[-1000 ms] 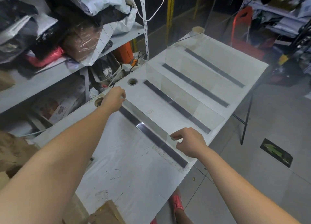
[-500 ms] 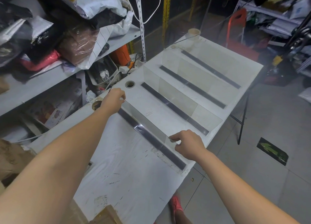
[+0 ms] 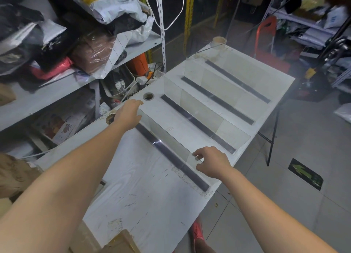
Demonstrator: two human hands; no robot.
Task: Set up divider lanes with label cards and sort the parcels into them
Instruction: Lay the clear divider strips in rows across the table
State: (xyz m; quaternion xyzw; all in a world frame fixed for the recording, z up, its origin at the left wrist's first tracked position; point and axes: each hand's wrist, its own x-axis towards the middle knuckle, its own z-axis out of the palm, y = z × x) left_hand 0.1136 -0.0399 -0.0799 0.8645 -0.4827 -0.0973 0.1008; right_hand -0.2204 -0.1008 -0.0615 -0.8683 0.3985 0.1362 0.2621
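Step in hand: lane set-up. You are seating the front divider (image 3: pixel 167 140), a clear panel, into the nearest slot strip (image 3: pixel 195 176). Sorting has not begun.
Divider position: it runs along the near strip on the white table (image 3: pixel 133 186), its bottom edge at the strip. Whether it is fully seated cannot be told.
Left hand (image 3: pixel 127 114): laid over the far end of the panel's top edge, fingers mostly straight. No closed grasp shows.
Right hand (image 3: pixel 212 161): forefinger and thumb are curled about the panel's near top corner and pinch it.
Next move: in my judgement, press the panel evenly along its length, confirm that it stands upright unaided, then let go one hand at a time. Clear plastic flexes, so uneven pressure may lift one end out of the slot.
Slot strips: four dark strips, parallel across the table.
Dividers: three panels can be made out: the front one, a second divider (image 3: pixel 201 108) and a third divider (image 3: pixel 218 81) on the next strips. A panel on the farthest strip cannot be confirmed.
Lanes: two bounded so far.
Label cards: none visible.
Parcels (image 3: pixel 106 4): heaped bags on the shelf (image 3: pixel 57 89) to your left, none in a lane. The heap is too tangled to count.
Tape roll (image 3: pixel 219 41): one, at the far table corner.
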